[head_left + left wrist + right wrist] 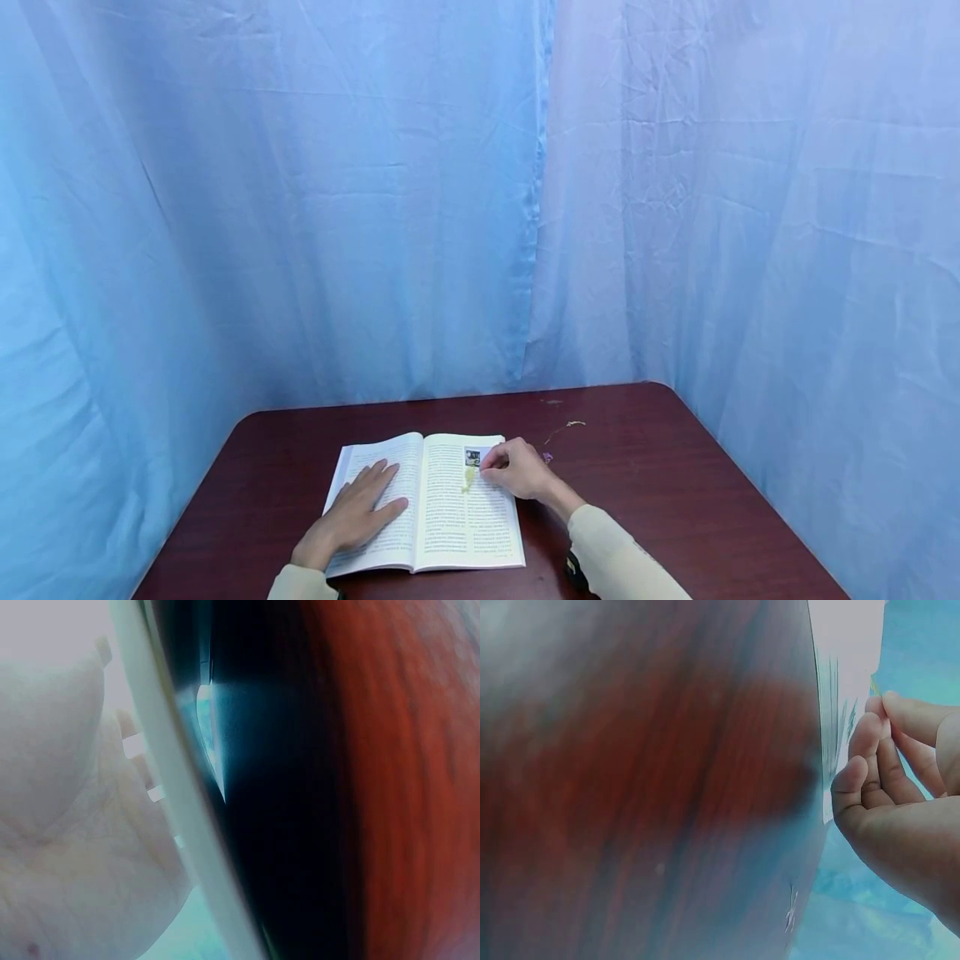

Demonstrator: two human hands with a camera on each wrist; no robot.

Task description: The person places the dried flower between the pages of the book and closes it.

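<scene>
An open book point(450, 517) with printed text lies on the dark red table. My left hand point(358, 510) rests flat on its left page, fingers spread. The left wrist view catches that hand's palm side point(67, 787) beside the book's pale edge point(176, 765). Over the right page, my right hand point(517, 468) pinches a small yellow flower point(468, 477) by its thin stem point(874, 685), between thumb and index finger. The flower head lies against the page, just below a small dark printed picture point(472, 456). Most of the stem is hidden by the fingers.
To the right of the book, a thin flower sprig point(566, 429) and a small purple flower point(547, 457) lie on the table point(660, 500). A faint small sprig point(552, 402) is near the back edge. Blue curtains point(375, 208) surround the table.
</scene>
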